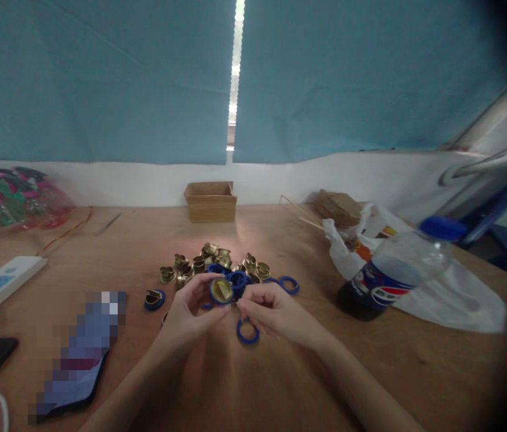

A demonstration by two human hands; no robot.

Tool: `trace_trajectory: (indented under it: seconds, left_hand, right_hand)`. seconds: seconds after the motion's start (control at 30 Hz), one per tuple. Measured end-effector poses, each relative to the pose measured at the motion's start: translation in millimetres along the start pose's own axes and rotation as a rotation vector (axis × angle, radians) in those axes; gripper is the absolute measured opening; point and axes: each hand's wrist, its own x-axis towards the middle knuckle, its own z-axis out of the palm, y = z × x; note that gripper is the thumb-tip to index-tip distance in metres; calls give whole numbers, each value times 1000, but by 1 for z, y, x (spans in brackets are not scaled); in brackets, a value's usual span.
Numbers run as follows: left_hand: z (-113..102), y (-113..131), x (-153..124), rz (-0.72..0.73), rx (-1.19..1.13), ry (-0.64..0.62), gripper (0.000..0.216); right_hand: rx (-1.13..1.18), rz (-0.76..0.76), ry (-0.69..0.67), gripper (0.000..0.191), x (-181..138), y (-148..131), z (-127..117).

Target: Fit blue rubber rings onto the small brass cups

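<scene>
Between the fingers and thumb of my left hand (189,315) sits a round brass fitting (222,291) with a blue rim, its face turned toward me. My right hand (275,309) is pinched close beside it; whatever lies between those fingertips is too small to name. Just behind the hands, a pile of brass fittings (199,264) mixes with blue rings (237,281). One loose blue ring (248,341) lies under my right fingers, and another blue ring (289,285) is to the right. A fitting with a blue ring (155,299) stands left of my left hand.
A small open cardboard box (212,210) stands at the back. On the right are a cola bottle (392,279), a white plastic bag (451,306) and a brown package (336,207). A phone (82,360), a power strip (3,282) and bagged items (10,198) occupy the left.
</scene>
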Motion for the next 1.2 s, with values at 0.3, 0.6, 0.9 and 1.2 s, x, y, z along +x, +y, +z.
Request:
trace_trajectory:
  seconds: [0.3,0.6,0.9,1.2]
  left_hand:
    - [4,-3,-6,180,375,-44,38]
    - [2,-4,-10,348,564,-10,41]
    - [4,-1,-9,557,682,-35,39]
    - [4,-2,-11,671,764,-82,50]
  right_hand:
    - [388,42,5,31,2,8,-3]
    - [552,147,-72,31,5,16,1]
    - [620,156,-63,29,5,21,2]
    - [616,195,-32,32,5,21,2]
